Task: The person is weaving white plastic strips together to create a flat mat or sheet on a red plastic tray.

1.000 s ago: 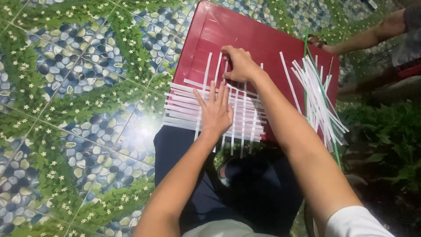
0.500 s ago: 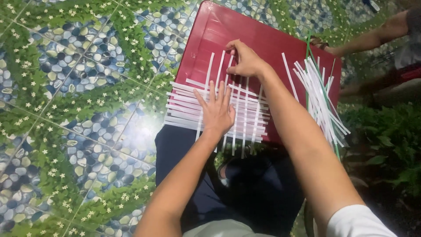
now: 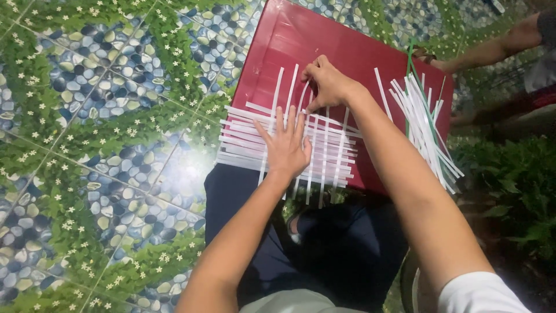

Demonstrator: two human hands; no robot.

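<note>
A mat of woven white strips (image 3: 339, 156) lies on a red board (image 3: 324, 43) across my lap. My left hand (image 3: 288, 148) rests flat on the weave with its fingers spread. At the far edge of the weave my right hand (image 3: 327, 84) pinches the top of an upright white strip (image 3: 302, 95). A loose bundle of white strips (image 3: 425, 130) with a green one among them lies on the board's right side.
The floor has tiles (image 3: 104, 116) with a pebble and green leaf pattern. Another person's arm (image 3: 492, 49) reaches in at the top right. Green plants (image 3: 515, 185) grow at the right. My dark trousers (image 3: 324, 249) are below the board.
My right hand has shifted a little left and up along the far edge of the weave, pinching a strip. My left hand stays flat on the mat.
</note>
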